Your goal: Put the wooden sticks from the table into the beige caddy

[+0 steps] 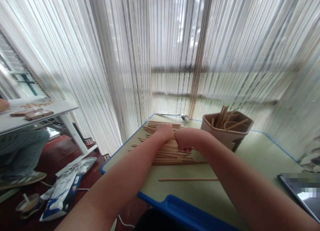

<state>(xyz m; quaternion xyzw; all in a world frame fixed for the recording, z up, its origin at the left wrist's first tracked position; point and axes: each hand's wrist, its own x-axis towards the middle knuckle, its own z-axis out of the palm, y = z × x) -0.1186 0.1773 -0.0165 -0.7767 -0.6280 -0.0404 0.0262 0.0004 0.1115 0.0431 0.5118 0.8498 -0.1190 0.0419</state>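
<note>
Bright daylt thru curtain | floor dim | edges distort.

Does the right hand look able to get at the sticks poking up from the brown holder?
Probably yes: the right hand is near the brown holder, whose top is open, and the sticks poke out with nothing visible over them.

Left hand, right hand over loose wooden sticks, pale-green table; more sticks in brown holder.

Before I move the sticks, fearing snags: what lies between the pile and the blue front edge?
In the head view: one stick; both forearms cross that stretch.
</note>
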